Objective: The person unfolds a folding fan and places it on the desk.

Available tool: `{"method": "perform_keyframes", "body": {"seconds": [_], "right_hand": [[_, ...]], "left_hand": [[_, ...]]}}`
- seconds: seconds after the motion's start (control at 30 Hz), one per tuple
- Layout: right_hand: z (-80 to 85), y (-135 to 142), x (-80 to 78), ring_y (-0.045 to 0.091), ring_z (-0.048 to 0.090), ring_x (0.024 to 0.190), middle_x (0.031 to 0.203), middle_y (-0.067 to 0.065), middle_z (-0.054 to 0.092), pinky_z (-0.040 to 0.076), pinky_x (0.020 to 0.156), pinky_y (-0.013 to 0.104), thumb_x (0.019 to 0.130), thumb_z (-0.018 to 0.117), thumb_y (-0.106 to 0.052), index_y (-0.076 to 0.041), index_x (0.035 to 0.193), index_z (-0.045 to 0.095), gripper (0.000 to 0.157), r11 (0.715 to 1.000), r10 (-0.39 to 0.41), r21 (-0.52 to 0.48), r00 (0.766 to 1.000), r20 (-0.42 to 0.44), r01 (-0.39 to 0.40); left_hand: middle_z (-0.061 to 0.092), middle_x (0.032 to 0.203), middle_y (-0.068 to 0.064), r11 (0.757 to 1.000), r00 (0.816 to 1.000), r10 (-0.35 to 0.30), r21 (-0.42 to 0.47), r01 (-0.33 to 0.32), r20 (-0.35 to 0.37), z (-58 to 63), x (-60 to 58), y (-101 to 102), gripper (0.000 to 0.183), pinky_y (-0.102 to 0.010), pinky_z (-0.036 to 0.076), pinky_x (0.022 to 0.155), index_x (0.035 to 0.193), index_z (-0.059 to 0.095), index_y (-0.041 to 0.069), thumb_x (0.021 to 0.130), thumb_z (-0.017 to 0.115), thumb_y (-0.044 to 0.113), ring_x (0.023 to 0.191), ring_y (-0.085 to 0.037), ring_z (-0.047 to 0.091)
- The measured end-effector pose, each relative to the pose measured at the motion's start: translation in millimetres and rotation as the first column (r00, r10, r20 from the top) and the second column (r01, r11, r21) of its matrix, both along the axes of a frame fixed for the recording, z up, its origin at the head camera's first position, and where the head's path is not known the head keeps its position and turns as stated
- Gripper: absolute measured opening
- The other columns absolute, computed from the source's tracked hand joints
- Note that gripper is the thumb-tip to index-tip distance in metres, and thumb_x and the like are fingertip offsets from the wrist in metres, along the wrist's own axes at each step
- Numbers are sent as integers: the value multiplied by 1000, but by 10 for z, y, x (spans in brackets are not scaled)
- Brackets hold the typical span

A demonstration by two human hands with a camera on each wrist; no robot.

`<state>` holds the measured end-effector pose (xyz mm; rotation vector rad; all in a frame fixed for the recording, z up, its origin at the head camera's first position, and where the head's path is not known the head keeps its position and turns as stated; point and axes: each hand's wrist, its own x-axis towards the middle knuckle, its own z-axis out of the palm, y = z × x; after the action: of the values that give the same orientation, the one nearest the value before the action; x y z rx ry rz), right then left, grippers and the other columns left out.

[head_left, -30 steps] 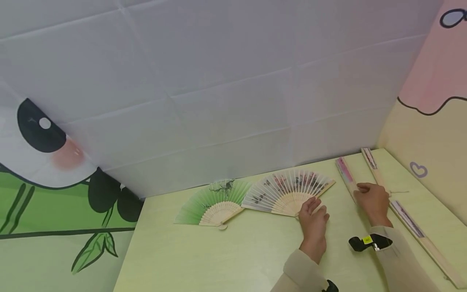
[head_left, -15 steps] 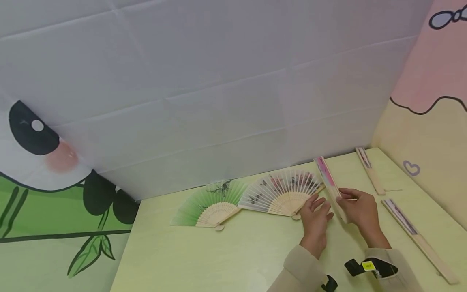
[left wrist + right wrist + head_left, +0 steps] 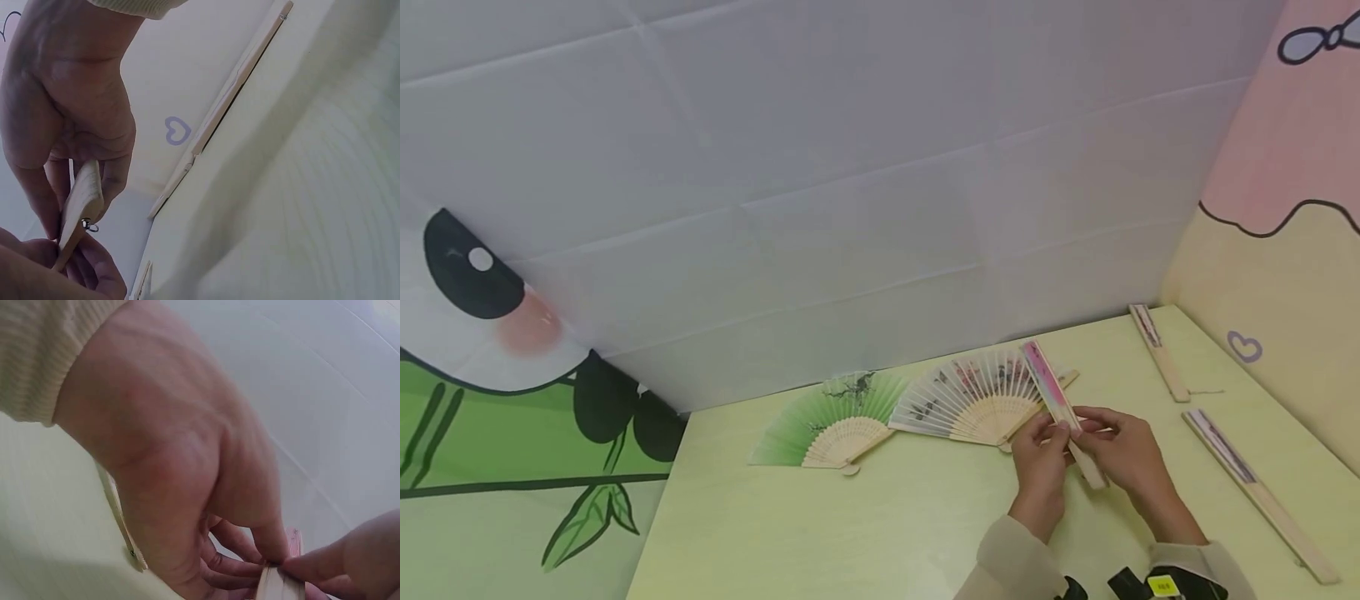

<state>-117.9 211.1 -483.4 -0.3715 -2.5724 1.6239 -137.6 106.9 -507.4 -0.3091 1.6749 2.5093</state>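
A folded pink hand fan [image 3: 1047,377] with pale wooden ribs is held above the table between both hands. My left hand [image 3: 1039,475] pinches it from the left near its middle, thumb on top. From the right, my right hand [image 3: 1126,454] grips the same fan with thumb and fingers. In the left wrist view, the fan's wooden end [image 3: 86,194] points toward the camera and carries a small metal ring. Behind the held fan lies an open white fan with a flower print [image 3: 970,396], partly covered. To its left is an open green fan [image 3: 842,425].
Two more folded fans lie on the right: one near the back corner [image 3: 1159,354] and a nearer one [image 3: 1258,496]. The pale yellow table [image 3: 820,533] meets a white cloth wall [image 3: 865,208] behind and a printed wall [image 3: 1292,350] on the right.
The right hand has lifted the folded pink fan from the table and brought it left. My left hand, earlier holding nothing beside the white fan, now pinches the pink fan too.
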Motion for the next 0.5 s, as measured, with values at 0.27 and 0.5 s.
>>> {"method": "perform_keyframes", "body": {"seconds": [0.27,0.5], "right_hand": [[-9,-107,-15,7,67,88,117,17,70,59,71,27,108,62,-19,9,142,59,44,992,69,-114,996,61,-61],[-30,-180,-41,7,67,86,112,15,70,60,72,27,107,63,-18,10,140,60,43,987,86,-137,995,51,-79]], "left_hand": [[62,93,-7,1000,1000,-3,-13,3,-6,-70,72,-192,14,-24,58,66,112,76,-2,100,69,2,77,-14,66],[60,91,-6,1000,999,31,-7,-31,14,-47,100,-278,15,-22,57,62,110,78,-1,98,69,1,75,-12,65]]}}
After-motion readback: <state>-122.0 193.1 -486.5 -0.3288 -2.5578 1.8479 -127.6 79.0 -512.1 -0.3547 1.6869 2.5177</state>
